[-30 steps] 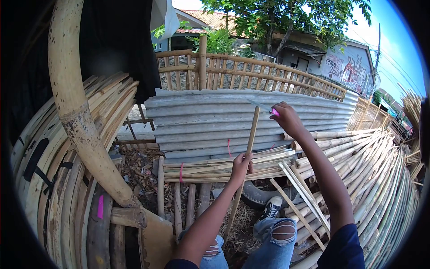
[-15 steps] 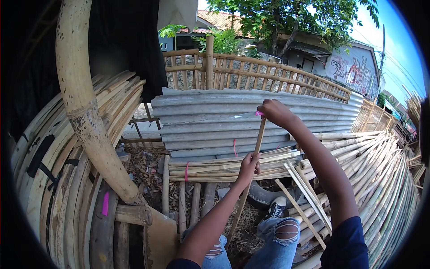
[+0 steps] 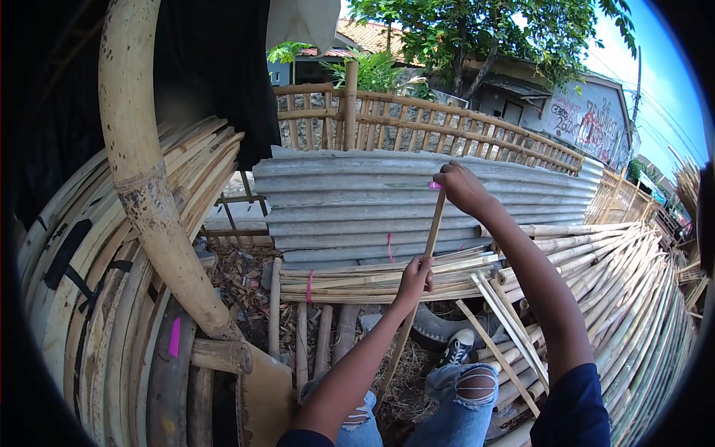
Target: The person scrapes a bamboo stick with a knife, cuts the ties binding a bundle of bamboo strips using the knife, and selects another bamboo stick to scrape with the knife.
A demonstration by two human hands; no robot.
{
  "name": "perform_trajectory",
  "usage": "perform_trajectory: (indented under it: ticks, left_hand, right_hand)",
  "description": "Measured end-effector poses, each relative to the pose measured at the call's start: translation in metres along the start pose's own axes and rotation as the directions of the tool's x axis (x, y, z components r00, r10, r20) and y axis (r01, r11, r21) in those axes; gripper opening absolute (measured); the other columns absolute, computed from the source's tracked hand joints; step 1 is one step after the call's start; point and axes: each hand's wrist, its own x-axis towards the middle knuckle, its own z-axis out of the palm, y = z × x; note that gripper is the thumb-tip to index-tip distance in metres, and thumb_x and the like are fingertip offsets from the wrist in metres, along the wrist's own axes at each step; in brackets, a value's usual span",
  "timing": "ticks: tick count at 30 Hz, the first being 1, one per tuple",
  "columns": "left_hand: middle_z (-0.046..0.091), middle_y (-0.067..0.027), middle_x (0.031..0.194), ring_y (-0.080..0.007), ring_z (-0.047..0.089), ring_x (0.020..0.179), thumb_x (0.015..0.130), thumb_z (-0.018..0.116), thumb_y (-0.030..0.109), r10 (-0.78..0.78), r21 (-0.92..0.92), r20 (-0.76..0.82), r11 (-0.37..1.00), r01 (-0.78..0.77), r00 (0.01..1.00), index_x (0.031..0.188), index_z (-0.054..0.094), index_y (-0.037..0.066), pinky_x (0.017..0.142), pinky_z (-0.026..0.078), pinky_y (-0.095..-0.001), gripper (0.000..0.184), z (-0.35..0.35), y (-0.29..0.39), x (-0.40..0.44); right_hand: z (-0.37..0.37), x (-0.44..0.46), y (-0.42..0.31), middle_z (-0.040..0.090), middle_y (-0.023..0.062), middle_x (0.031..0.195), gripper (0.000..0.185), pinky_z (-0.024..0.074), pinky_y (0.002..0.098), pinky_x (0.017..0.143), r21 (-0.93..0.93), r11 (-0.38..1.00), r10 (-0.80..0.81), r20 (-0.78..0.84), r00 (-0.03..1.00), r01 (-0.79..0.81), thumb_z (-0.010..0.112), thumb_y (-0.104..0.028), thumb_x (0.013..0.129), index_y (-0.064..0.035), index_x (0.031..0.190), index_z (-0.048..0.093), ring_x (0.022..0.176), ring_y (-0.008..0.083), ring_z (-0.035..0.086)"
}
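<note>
My left hand (image 3: 415,283) is closed round the middle of a bamboo strip (image 3: 400,349), which stands tilted with its lower end between my legs. At the strip's upper end my right hand (image 3: 463,189) is closed on a knife. The knife (image 3: 406,185) has a thin blade pointing left, with pink showing near the fingers; most of its handle is hidden in my hand. The blade lies across or just beside the strip's tip; I cannot tell whether it touches.
A bundle of bamboo strips (image 3: 350,286) with a pink tie lies ahead, before a corrugated metal sheet (image 3: 320,201). Bamboo poles (image 3: 618,290) fill the right side. On the left are a thick bamboo post (image 3: 134,149) and stacked split bamboo (image 3: 104,328). A shoe (image 3: 458,347) rests near a tyre (image 3: 432,325).
My right hand has shifted slightly right, and the knife blade has turned closer to level. The strip's top has moved slightly right; my left hand keeps its hold on it.
</note>
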Motion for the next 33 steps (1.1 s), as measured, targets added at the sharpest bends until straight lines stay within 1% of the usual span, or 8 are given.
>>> perform_trajectory:
  ticks: [4,9,14,16,20,22,26,33]
  left_hand:
    - [0.042,0.0026,0.06,-0.0081,0.046,0.045,0.094,0.045,0.03,0.017,-0.023,0.029,1.0,-0.017,0.999,0.089,0.046,0.007,0.045,0.041,-0.0225,0.024,-0.002,-0.001,0.0]
    - [0.039,0.0038,0.059,-0.0054,0.037,0.042,0.094,0.046,0.03,-0.027,-0.105,0.094,0.994,0.037,0.995,0.089,0.046,0.009,0.044,0.038,-0.021,0.022,-0.001,0.01,-0.006]
    - [0.036,0.0048,0.057,-0.0042,0.032,0.041,0.091,0.049,0.034,-0.094,-0.232,0.115,0.965,0.119,0.989,0.082,0.044,0.012,0.042,0.033,-0.0205,0.024,-0.008,0.012,-0.006]
    - [0.035,0.0049,0.057,-0.0042,0.031,0.041,0.091,0.049,0.034,-0.088,-0.246,0.121,0.962,0.116,0.989,0.08,0.044,0.012,0.041,0.031,-0.0204,0.025,-0.01,0.012,-0.005]
    - [0.034,0.005,0.054,-0.0043,0.028,0.038,0.09,0.047,0.036,-0.078,-0.299,0.174,0.946,0.128,0.982,0.079,0.044,0.012,0.039,0.028,-0.0202,0.026,-0.016,0.007,-0.002]
    - [0.034,0.005,0.054,-0.0042,0.027,0.037,0.09,0.046,0.036,-0.078,-0.303,0.178,0.944,0.13,0.981,0.079,0.044,0.012,0.038,0.027,-0.0201,0.027,-0.016,0.005,-0.002]
    - [0.033,0.0052,0.053,-0.0039,0.026,0.036,0.09,0.046,0.037,-0.076,-0.301,0.168,0.946,0.125,0.983,0.08,0.044,0.012,0.036,0.024,-0.0195,0.027,-0.014,0.008,-0.004]
    - [0.032,0.0055,0.053,-0.0032,0.026,0.037,0.092,0.045,0.037,-0.068,-0.257,0.133,0.961,0.1,0.989,0.08,0.043,0.012,0.036,0.022,-0.0184,0.029,-0.009,0.013,-0.01]
  right_hand:
    - [-0.002,-0.004,0.015,0.056,0.0166,0.079,0.009,0.0419,0.0447,0.072,0.006,0.971,0.234,-0.252,0.939,-0.241,0.053,0.001,0.072,-0.0026,0.077,0.059,0.081,0.0357,0.051]
    - [0.004,-0.022,0.05,0.056,0.0181,0.079,0.011,0.0401,0.0452,0.069,0.1,0.783,0.592,-0.427,0.684,-0.614,0.051,0.001,0.076,-0.0032,0.083,0.059,0.083,0.0366,0.051]
    - [0.032,-0.057,0.066,0.056,0.0182,0.071,0.017,0.0414,0.0437,0.065,0.011,0.827,0.485,-0.522,0.702,-0.563,0.059,-0.016,0.081,-0.0003,0.086,0.057,0.072,0.0357,0.054]
    - [0.015,-0.056,0.051,0.055,0.0155,0.061,0.033,0.041,0.0437,0.06,0.416,0.397,0.871,0.112,0.479,-0.818,0.057,-0.033,0.085,0.0007,0.083,0.057,0.059,0.0338,0.054]
    - [0.04,-0.077,0.036,0.051,0.0118,0.054,0.044,0.0393,0.0403,0.055,0.603,0.406,0.865,-0.011,0.502,-0.687,0.049,-0.041,0.089,0.0004,0.079,0.054,0.049,0.0299,0.048]
    - [0.035,-0.078,0.011,0.049,0.0108,0.054,0.046,0.0376,0.0361,0.055,0.79,0.365,0.735,0.08,0.673,-0.493,0.048,-0.042,0.089,0.0011,0.074,0.051,0.049,0.0265,0.042]
    - [0.009,-0.085,-0.048,0.054,0.0173,0.059,0.041,0.039,0.0439,0.054,0.39,0.809,0.421,0.136,0.897,-0.439,0.049,-0.041,0.088,-0.0022,0.079,0.055,0.057,0.0358,0.053]
    - [0.015,-0.091,-0.068,0.057,0.0162,0.059,0.045,0.0426,0.047,0.055,0.128,0.926,0.328,0.189,0.926,-0.354,0.044,-0.048,0.088,-0.0059,0.079,0.058,0.06,0.0372,0.057]
